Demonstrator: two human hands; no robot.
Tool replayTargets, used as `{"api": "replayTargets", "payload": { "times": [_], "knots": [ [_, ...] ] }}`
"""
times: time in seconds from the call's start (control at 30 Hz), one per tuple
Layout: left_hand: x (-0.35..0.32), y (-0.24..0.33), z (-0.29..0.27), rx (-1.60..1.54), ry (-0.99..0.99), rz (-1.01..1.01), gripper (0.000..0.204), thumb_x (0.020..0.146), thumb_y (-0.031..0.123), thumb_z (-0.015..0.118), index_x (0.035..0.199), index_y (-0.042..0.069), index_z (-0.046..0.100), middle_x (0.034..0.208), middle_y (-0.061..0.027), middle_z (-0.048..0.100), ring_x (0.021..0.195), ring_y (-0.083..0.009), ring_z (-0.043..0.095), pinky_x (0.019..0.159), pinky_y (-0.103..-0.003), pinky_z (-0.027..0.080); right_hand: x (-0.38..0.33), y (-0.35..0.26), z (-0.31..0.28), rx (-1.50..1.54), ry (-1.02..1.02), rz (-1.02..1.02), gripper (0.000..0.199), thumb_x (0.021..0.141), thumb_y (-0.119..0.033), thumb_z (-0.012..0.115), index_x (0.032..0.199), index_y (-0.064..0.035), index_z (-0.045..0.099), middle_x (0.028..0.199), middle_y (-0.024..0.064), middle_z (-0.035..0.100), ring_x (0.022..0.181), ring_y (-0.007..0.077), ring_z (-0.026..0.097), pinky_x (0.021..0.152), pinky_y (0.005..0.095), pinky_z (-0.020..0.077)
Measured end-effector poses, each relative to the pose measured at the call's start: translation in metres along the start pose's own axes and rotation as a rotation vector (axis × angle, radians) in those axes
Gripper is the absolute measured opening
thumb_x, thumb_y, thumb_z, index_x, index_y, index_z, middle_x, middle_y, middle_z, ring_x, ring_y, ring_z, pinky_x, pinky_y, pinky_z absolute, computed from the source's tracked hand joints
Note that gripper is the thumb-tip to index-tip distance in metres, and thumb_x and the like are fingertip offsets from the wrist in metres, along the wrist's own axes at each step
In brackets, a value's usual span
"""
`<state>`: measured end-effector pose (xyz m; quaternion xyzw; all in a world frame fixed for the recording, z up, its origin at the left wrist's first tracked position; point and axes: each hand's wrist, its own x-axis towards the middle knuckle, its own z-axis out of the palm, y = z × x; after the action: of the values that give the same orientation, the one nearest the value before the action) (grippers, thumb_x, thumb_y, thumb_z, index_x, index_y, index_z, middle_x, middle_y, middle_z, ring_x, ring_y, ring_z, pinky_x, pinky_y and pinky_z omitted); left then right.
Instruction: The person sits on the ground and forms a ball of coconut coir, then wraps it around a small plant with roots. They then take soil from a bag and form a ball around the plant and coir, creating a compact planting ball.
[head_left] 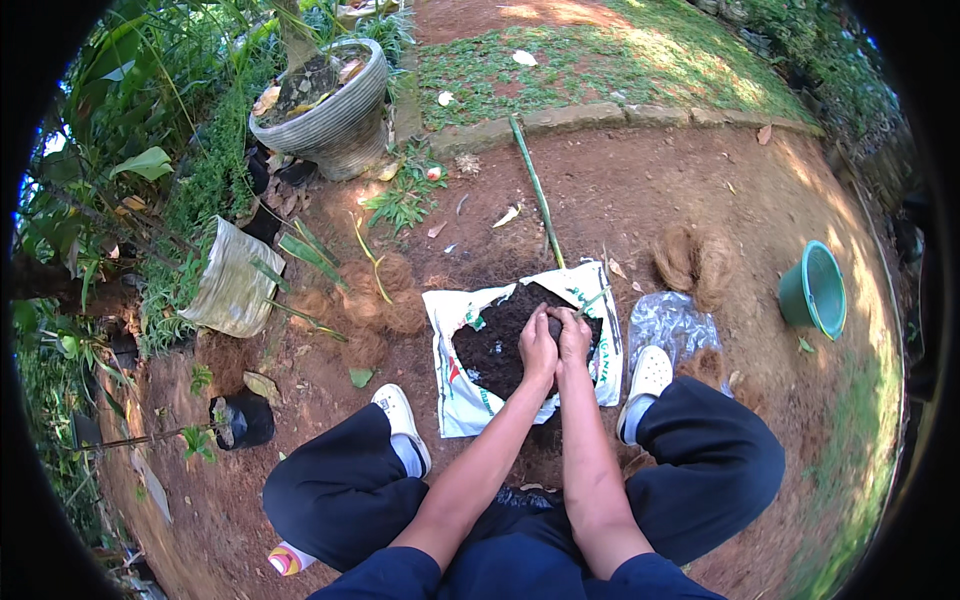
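Note:
My left hand [538, 348] and my right hand [572, 338] are brought together, fingers curled round a clump of dark soil. Most of the clump is hidden by my fingers. Beneath them, more dark soil [490, 345] lies heaped on a white printed plastic sack [462, 412] spread on the ground between my feet. A short green stem [594, 299] sticks out just beyond my right hand; whether I hold it cannot be seen. Past the sack's far edge, a long green stalk [536, 185] stretches away over the ground.
Clear plastic [668, 325] and brown coconut fibre [694, 262] lie right of the sack. A green bucket [814, 290] is farther right. Leftward are more fibre [380, 295], a tipped whitish pot [235, 285] and a black plant bag [243, 420]. A large ribbed planter [335, 115] stands far left.

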<state>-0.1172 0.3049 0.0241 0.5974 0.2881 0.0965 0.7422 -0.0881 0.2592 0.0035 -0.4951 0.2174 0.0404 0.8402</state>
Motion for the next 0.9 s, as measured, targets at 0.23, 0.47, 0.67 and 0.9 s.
{"api": "replayTargets", "payload": {
  "times": [0.23, 0.47, 0.67, 0.9],
  "knots": [
    [0.001, 0.002, -0.009, 0.125, -0.007, -0.012, 0.046, 0.101, 0.031, 0.048, 0.131, -0.002, 0.055, 0.131, -0.0186, 0.058, 0.123, -0.0252, 0.054, 0.103, -0.033, 0.041, -0.008, 0.006, -0.001, -0.115, -0.025, -0.065, 0.01, 0.086, -0.011, 0.065, 0.091, -0.0022, 0.066, 0.083, 0.0022, 0.064, 0.076, 0.0105, 0.058, 0.07, 0.0255, 0.0474],
    [0.002, 0.014, -0.007, -0.052, -0.205, -0.041, 0.06, 0.101, 0.032, 0.047, 0.151, 0.005, 0.026, 0.153, -0.0142, 0.033, 0.136, -0.0233, 0.038, 0.111, -0.034, 0.031, -0.01, -0.009, -0.004, 0.083, -0.064, 0.043, 0.017, 0.087, -0.009, 0.061, 0.101, -0.0001, 0.065, 0.091, 0.0069, 0.066, 0.082, 0.015, 0.063, 0.076, 0.0283, 0.052],
    [0.024, 0.026, -0.018, -0.612, -0.237, -0.413, 0.047, 0.097, 0.04, 0.053, 0.132, 0.008, 0.052, 0.119, -0.0061, 0.059, 0.11, -0.016, 0.056, 0.098, -0.033, 0.044, -0.02, -0.03, 0.003, 0.062, -0.232, -0.001, 0.034, 0.081, -0.004, 0.058, 0.115, 0.0004, 0.064, 0.105, 0.0081, 0.065, 0.095, 0.0172, 0.062, 0.089, 0.0298, 0.0496],
    [0.013, 0.027, -0.021, -0.395, -0.344, -0.329, 0.029, 0.094, 0.03, 0.059, 0.108, 0.006, 0.069, 0.103, -0.0048, 0.068, 0.094, -0.0143, 0.063, 0.084, -0.03, 0.049, -0.018, -0.013, 0.017, -0.413, -0.075, -0.389, 0.043, 0.1, -0.03, 0.051, 0.129, 0.001, 0.056, 0.125, 0.0151, 0.059, 0.118, 0.0238, 0.053, 0.101, 0.0355, 0.0397]
  ]
}}
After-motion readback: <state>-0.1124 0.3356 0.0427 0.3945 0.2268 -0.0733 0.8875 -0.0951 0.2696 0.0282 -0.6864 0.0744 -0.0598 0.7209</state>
